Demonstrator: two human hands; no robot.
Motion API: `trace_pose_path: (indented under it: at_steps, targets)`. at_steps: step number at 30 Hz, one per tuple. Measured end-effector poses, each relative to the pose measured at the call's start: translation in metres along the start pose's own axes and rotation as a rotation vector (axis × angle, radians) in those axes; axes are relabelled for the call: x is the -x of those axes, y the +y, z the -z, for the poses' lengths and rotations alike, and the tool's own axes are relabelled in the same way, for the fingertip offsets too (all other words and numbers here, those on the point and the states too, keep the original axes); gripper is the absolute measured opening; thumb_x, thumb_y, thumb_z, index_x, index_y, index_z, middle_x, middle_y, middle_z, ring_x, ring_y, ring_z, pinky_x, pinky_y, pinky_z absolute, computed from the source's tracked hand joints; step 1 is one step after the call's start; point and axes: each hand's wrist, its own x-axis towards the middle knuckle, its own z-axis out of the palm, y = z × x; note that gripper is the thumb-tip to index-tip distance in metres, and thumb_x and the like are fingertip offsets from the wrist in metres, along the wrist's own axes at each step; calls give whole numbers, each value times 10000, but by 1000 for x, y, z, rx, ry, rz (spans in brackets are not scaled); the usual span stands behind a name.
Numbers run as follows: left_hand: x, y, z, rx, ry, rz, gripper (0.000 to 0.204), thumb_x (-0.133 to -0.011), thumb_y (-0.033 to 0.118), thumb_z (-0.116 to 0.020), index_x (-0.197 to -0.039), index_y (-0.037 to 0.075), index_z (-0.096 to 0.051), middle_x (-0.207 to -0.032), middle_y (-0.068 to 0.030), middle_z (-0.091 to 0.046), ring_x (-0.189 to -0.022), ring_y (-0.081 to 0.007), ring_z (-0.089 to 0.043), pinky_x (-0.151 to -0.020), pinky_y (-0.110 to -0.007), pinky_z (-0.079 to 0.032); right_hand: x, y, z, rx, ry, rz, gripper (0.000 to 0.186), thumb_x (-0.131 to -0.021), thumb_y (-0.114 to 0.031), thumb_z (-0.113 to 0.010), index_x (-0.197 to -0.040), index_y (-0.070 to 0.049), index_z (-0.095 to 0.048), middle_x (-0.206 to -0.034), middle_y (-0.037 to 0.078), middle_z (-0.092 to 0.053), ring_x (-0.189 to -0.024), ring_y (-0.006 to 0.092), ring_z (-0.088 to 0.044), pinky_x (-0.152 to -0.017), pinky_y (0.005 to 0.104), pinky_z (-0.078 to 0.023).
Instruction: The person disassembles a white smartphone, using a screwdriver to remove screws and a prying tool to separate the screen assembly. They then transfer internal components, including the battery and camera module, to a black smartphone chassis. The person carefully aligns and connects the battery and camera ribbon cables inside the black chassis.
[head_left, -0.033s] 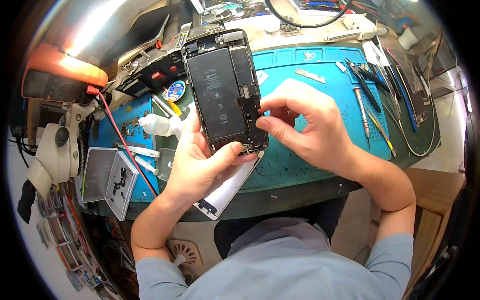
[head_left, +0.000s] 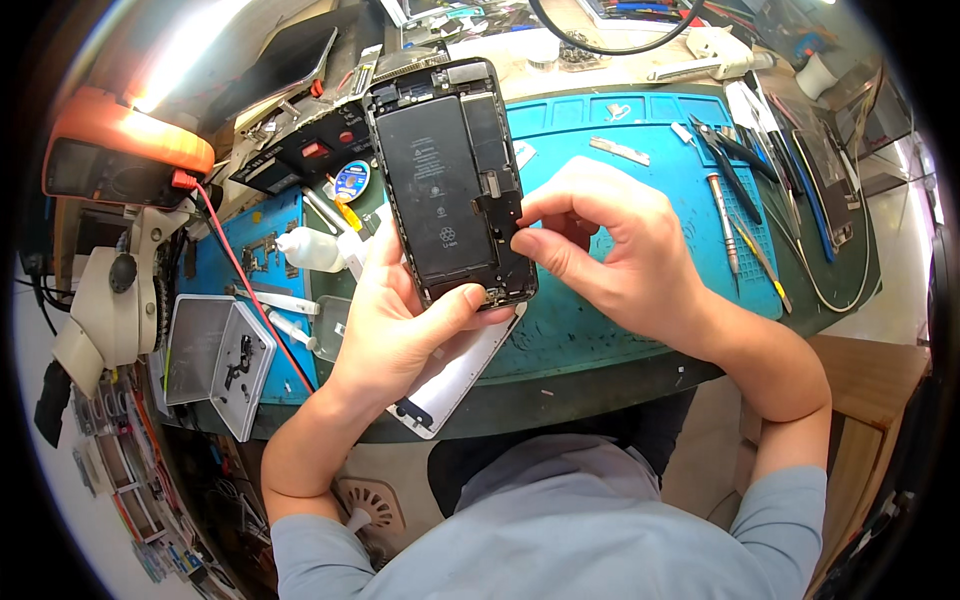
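My left hand [head_left: 400, 325] is wrapped round the lower left of an opened smartphone [head_left: 490, 140], its thumb over the bottom edge. The phone is held up at a tilt above the bench, with a black battery [head_left: 425, 200] and inner parts exposed. Thumb and index finger of my right hand [head_left: 610, 245] are bent together at the phone's lower right edge. Whether something small sits between those fingertips is hidden. Below the phone, a white phone screen panel [head_left: 450, 390] lies at the bench's front edge, partly covered by my left hand.
A blue work mat [head_left: 560, 340] covers the bench. Pliers [head_left: 725, 165], a screwdriver [head_left: 722, 220] and tweezers lie at right. On the left are an orange multimeter [head_left: 130, 140] with a red lead, a white bottle [head_left: 310, 250] and a plastic box [head_left: 250, 395] with small parts.
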Motion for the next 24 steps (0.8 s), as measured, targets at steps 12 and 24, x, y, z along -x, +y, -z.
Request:
trace_pose_path:
  at_steps: [12, 24]
  targets:
    - [3, -5, -1, 9, 6, 50, 674, -892, -47, -628, -1459, 87, -290, -1362, -151, -509, -1194, -280, -604, -922, -452, -601, 0, 0, -3, 159, 54, 29, 141, -781, -114, -769, -824, -56, -648, -760, 65, -629, -664, 202, -645, -567, 311, -507]
    - [3, -3, -2, -4, 26, 34, 692, -891, -12, -641, -1477, 96, -288, -1357, -136, -512, -1187, -272, -606, -913, -442, -602, 4, -1, -3, -58, 52, -125, 151, -885, -13, -691, -1033, -6, -663, -813, 5, -604, -650, 47, -543, -589, 209, -476]
